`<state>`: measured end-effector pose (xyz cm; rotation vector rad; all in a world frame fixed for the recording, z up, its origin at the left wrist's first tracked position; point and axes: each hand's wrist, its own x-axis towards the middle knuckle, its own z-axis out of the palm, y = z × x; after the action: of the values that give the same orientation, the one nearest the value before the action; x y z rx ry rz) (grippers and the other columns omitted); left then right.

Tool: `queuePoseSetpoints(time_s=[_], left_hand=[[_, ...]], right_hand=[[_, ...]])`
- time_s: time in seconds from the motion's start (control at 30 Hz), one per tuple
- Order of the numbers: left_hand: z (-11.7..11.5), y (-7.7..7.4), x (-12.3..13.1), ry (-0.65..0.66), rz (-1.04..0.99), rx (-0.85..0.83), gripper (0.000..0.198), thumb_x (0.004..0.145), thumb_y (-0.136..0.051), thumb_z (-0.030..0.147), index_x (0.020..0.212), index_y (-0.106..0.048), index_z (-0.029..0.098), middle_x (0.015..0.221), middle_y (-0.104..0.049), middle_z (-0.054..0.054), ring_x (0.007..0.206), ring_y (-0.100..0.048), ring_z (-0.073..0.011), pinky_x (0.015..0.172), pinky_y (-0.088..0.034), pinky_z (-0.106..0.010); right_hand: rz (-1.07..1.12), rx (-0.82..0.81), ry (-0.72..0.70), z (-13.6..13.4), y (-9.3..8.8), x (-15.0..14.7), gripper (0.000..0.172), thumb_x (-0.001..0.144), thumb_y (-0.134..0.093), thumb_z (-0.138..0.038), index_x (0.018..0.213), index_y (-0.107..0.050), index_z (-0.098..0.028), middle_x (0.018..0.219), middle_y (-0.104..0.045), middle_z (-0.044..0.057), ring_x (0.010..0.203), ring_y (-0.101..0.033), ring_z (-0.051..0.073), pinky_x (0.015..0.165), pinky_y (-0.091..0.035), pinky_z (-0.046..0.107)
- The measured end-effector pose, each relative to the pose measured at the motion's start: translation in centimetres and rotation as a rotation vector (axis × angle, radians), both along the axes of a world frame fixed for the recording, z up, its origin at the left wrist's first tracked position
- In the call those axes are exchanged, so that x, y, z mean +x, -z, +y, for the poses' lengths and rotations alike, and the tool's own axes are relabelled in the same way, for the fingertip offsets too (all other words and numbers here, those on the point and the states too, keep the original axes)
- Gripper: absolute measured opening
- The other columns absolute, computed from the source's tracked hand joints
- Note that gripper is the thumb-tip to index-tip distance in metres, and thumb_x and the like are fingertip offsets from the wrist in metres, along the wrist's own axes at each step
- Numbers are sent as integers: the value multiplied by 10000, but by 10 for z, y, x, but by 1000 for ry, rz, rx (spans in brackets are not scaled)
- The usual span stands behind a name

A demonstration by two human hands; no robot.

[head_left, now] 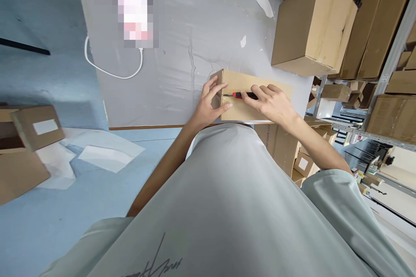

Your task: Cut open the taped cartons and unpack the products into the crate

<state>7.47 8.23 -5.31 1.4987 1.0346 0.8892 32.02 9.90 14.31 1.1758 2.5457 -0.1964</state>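
Observation:
A closed brown cardboard box [242, 78] lies on the grey table [156, 95] near its front edge. My left hand [211, 103] rests at the box's left end, fingers apart, thumb and fingertips touching its top edge. The fingers of my right hand [268, 101] are wrapped round a red and black utility knife [238, 95]. The knife lies low over the box top, and its metal tip points left at the edge between my left thumb and fingers. Whether the blade touches the cardboard is too small to tell.
A large carton [308, 30] stands on the table at the back right. A blurred device with a white cable [113, 75] lies at the back left. Shelves with boxes [393, 104] rise at the right; open boxes [26, 160] and paper [107, 158] are on the floor at the left.

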Motion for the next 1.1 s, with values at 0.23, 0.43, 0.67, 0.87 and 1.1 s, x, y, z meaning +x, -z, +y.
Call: queuePoseSetpoints(time_s=[0.23,0.43,0.67,0.87,1.1], left_hand=[[1,4,-1,1,27,31,871,975,-738,877,1666,-609,362,1864,-393,-152,1754,-407,-407,1363,-505,-581],[1,-1,-3,-1,43,1,890,968,-734,888,1673,-602,363,1867,-391,-163,1754,-410,-409,1340,-526,-603],[2,-1,-3,-38,75,8,912,922,-763,920,1646,-622,384,1831,-453,-151,1761,-399,-426,1294,-587,-612],[3,5,-5,-63,89,-15,895,906,-812,891,1646,-612,430,1810,-500,-116,1625,-597,-403,1255,-641,-589],[1,-3,-6,-93,97,-142,978,862,-893,871,1655,-564,404,1819,-535,-49,1586,-594,-461,1282,-528,-815]], right_hand=[[-35,30,-58,0,-3,-8,426,1162,-436,-114,1522,-607,-261,1279,-743,145,962,-623,251,846,-373,402],[-30,34,-72,-2,-3,6,415,1122,-493,-99,1479,-631,-259,1251,-756,142,948,-621,266,844,-383,409],[-38,53,-95,-9,4,42,441,1119,-500,-109,1524,-591,-257,1262,-752,147,981,-628,265,868,-401,417],[-29,57,-84,-15,10,84,453,1144,-488,-144,1571,-569,-276,1290,-750,147,1024,-644,273,897,-427,432],[-24,45,-65,-23,16,139,453,1127,-470,-86,1513,-618,-273,1271,-751,140,1017,-634,274,907,-410,439]])
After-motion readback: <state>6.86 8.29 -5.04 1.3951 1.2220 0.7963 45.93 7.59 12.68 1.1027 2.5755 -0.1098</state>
